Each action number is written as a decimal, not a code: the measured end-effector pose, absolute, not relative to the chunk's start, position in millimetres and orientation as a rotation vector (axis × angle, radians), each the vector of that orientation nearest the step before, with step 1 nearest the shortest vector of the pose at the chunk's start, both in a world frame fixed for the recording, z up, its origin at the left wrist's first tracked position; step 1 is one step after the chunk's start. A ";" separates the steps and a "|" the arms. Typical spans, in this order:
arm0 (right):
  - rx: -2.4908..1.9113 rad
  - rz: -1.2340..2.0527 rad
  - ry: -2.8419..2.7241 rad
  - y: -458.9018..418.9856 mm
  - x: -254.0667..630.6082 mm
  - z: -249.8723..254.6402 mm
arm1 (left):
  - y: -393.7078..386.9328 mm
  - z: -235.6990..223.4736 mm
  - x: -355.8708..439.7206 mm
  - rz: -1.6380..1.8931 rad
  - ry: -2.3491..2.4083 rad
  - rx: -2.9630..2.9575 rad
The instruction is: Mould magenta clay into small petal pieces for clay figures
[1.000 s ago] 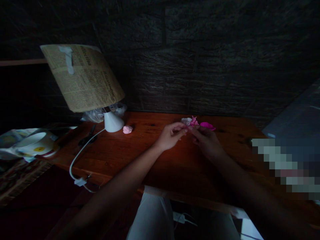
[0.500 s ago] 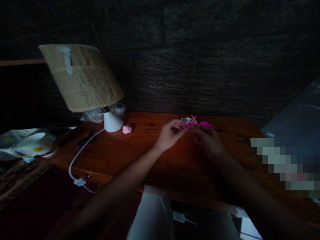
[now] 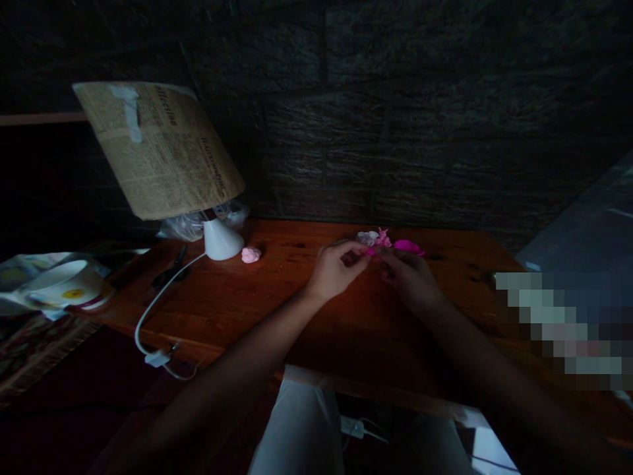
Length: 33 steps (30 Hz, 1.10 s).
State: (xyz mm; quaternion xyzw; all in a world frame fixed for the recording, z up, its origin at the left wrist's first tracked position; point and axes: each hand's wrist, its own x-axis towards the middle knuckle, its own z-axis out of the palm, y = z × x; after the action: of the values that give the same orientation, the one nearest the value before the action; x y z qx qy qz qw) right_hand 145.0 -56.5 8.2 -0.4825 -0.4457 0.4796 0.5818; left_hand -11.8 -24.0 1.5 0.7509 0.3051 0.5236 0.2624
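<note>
Above the wooden table, my left hand (image 3: pixel 337 269) and my right hand (image 3: pixel 410 274) meet fingertip to fingertip. Between them they pinch a small bright-pink piece (image 3: pixel 370 251) that looks like soft modelling clay; its exact shape is too small to make out. Just beyond my fingers lies a pale, whitish crumpled lump (image 3: pixel 367 237). Beside it is a spiky light-pink piece (image 3: pixel 383 237). A flat magenta piece (image 3: pixel 408 247) rests behind my right hand, partly hidden by it.
A lamp with a newsprint shade (image 3: pixel 163 152) stands at the table's left, its white cord (image 3: pixel 143 323) running over the front edge. A pale-pink lump (image 3: pixel 250 254) sits beside its base. Dark scissors (image 3: pixel 171 272) and a white tub (image 3: pixel 66 284) are farther left. A dark brick wall (image 3: pixel 346 132) rises behind.
My left fingers have curled in slightly and lowered, so more of the whitish lump shows. Both hands stay together on the bright-pink piece. The view has shifted a little.
</note>
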 end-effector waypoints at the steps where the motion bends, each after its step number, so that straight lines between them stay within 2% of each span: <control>1: -1.132 1.112 -1.058 -56.7 144.9 8.0 | -23.8 1.4 -12.0 1.415 0.825 2.024; 33: -1.235 1.028 -1.083 -57.3 145.3 8.0 | -20.5 -1.3 -15.1 1.330 0.834 2.150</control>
State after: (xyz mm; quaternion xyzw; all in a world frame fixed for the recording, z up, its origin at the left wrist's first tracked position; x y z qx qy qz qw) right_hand 145.3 -57.3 8.0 -0.5252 -0.4606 0.4374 0.5663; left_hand -15.1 -20.5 -1.3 0.7846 0.3044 0.4852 0.2375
